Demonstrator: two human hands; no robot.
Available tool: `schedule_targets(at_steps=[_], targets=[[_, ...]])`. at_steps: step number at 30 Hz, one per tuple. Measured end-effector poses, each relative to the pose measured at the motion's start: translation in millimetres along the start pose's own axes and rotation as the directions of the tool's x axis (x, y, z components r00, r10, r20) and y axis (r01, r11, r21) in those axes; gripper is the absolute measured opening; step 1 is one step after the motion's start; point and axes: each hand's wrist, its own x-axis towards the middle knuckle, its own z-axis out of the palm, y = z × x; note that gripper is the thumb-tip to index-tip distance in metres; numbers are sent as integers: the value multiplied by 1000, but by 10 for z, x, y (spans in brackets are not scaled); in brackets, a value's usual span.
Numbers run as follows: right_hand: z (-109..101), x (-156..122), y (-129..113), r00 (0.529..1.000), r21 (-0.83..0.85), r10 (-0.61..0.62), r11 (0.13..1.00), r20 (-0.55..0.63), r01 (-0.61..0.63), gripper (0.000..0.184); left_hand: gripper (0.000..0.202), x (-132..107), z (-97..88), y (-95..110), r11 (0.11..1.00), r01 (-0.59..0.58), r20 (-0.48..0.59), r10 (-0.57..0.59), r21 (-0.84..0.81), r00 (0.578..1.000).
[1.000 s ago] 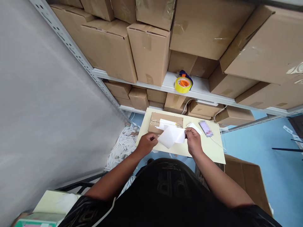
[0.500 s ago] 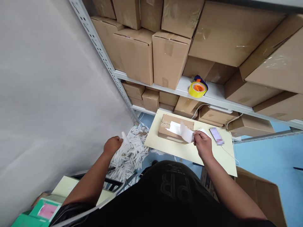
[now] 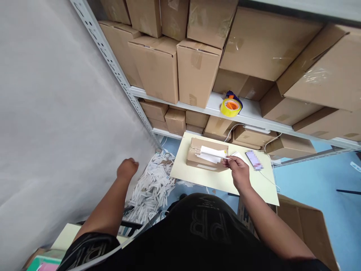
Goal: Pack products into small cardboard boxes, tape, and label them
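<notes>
A small taped cardboard box point(image 3: 207, 166) lies on the pale yellow tabletop point(image 3: 180, 165). White paper sheets point(image 3: 208, 153) show over its top. My right hand point(image 3: 239, 171), at the box's right end, pinches a thin white sheet seen nearly edge-on. Whether that sheet touches the box I cannot tell. My left hand point(image 3: 127, 169) is closed, off to the left beside the wall and above the paper strips point(image 3: 153, 188) heaped on the floor. Its fingertips are hidden, and no paper shows at them.
A phone point(image 3: 254, 160) with a cable lies right of the box. Behind the table, shelving point(image 3: 254, 116) holds several cartons, and a yellow tape roll in a dispenser point(image 3: 230, 107) sits on its edge. The grey wall point(image 3: 62, 131) is at left; a large open carton point(image 3: 303, 229) stands at lower right.
The white strip that showed at my left fingertips is out of sight, and that hand has moved left. The raised sheet in my right hand has come down flatter over the box.
</notes>
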Motion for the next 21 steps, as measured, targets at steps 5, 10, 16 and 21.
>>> schedule_targets(at_steps=[5, 10, 16, 21], targets=[[3, -97, 57, 997, -71, -71, 995, 30, 73, 28, 49, -660, -51, 1263, 684, -121, 267, 433, -719, 861], [-10, -100, 148, 990, -155, -137, 978, 39, 142, 27, 58, -1239, -67, 2259, 415, -22, 276, 644, -909, 713], [-74, 77, 410, 982, -270, -186, 944, 41, 190, 27, 33, -1172, -1, 2667, 490, -258, 123, 618, -833, 776], [-86, 332, 725, 950, -489, -270, 814, 159, 313, 30, 29, -960, 140, 2844, 688, -601, -88, 625, -408, 776]])
